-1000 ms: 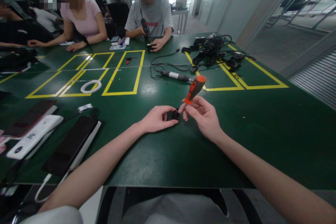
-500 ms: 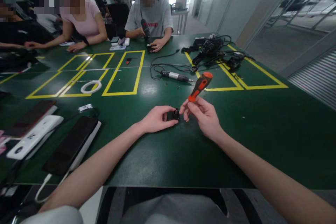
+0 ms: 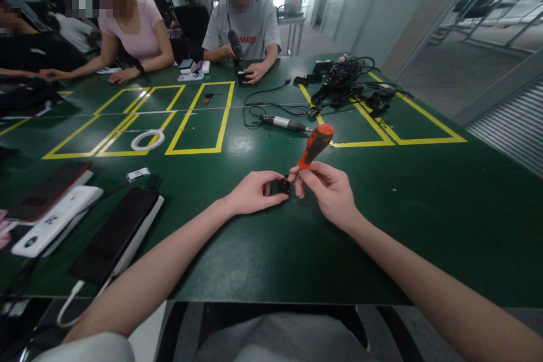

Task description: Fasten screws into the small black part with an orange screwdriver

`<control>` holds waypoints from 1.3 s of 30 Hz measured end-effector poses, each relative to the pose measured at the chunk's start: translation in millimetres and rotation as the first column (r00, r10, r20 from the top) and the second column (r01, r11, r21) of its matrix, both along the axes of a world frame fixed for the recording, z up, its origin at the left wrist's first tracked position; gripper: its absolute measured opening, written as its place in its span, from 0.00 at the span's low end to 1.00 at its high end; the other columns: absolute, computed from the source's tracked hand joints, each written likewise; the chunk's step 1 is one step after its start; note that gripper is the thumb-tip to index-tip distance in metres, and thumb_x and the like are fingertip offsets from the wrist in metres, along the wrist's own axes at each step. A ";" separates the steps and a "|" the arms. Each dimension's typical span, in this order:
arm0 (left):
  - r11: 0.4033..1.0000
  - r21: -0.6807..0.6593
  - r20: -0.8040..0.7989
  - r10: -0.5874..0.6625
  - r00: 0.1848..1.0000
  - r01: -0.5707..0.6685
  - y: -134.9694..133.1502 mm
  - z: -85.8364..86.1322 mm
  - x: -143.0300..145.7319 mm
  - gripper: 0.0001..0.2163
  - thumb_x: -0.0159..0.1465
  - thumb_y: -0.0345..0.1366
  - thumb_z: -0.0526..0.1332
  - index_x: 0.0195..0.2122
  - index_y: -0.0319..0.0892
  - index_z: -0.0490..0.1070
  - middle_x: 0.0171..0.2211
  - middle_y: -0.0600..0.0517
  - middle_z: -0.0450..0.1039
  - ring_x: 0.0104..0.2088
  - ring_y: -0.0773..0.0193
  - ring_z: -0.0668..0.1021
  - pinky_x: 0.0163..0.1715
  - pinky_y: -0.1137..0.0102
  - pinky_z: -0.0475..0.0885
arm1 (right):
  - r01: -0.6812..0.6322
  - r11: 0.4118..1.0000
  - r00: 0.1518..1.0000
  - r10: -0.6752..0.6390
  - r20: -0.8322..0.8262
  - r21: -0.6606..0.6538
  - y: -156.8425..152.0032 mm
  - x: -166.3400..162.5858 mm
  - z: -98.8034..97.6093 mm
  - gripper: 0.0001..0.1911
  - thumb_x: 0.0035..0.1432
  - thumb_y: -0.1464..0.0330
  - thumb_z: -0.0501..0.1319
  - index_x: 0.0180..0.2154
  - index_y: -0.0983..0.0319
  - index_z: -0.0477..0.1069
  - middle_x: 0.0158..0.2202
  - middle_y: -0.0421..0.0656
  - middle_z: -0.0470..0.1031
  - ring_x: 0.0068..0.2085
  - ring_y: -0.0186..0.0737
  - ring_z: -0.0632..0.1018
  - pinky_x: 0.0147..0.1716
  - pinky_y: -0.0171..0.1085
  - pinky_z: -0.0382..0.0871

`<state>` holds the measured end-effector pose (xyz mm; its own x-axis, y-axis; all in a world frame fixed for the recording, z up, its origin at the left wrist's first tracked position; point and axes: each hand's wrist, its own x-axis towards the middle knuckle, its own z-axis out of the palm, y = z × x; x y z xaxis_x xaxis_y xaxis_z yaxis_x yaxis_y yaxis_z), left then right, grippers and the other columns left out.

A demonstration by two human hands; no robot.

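My left hand (image 3: 253, 192) pinches a small black part (image 3: 284, 185) and holds it down on the green table (image 3: 263, 249). My right hand (image 3: 330, 189) is closed on an orange-and-black screwdriver (image 3: 314, 146), gripped low on the handle. The handle tilts up and to the right, and the tip points down at the black part. The shaft is mostly hidden by my fingers.
Phones and a white power bank (image 3: 55, 219) lie at the near left. A tape ring (image 3: 146, 139), an electric screwdriver (image 3: 283, 122) and a tangle of black cables (image 3: 348, 86) sit farther back. Other people sit at the far side of the table.
The screwdriver handle swung right and then back left to a steeper tilt. My left hand stayed put on the black part.
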<state>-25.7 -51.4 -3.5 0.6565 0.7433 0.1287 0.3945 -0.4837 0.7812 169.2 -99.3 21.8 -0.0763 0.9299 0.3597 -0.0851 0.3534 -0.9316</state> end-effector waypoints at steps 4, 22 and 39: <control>1.000 -0.002 -0.003 0.002 1.000 -0.002 0.2 1.3 0.3 0.15 0.63 0.41 0.68 0.47 0.38 0.77 0.24 0.59 0.68 0.23 0.71 0.69 0.27 0.75 0.64 | 0.010 1.000 1.000 -0.011 -0.017 -0.021 -1.3 -0.3 0.2 0.20 0.56 0.50 0.73 0.34 0.59 0.73 0.27 0.40 0.79 0.23 0.33 0.75 0.24 0.35 0.75; 1.000 0.001 0.000 0.000 1.000 0.000 0.3 -0.4 -0.5 0.17 0.63 0.41 0.68 0.50 0.38 0.77 0.27 0.56 0.72 0.24 0.71 0.71 0.27 0.75 0.65 | 0.017 0.999 1.000 -0.017 0.014 -0.041 0.8 2.4 -2.5 0.18 0.55 0.53 0.73 0.32 0.60 0.77 0.27 0.40 0.78 0.24 0.33 0.74 0.26 0.35 0.73; 1.000 -0.022 0.009 -0.012 1.000 0.012 0.5 0.4 -0.5 0.15 0.64 0.41 0.68 0.48 0.39 0.77 0.27 0.57 0.70 0.24 0.72 0.70 0.28 0.75 0.64 | -0.010 1.000 1.000 0.010 0.008 -0.028 0.0 1.0 0.4 0.22 0.59 0.47 0.69 0.31 0.59 0.77 0.27 0.41 0.77 0.23 0.34 0.73 0.26 0.37 0.74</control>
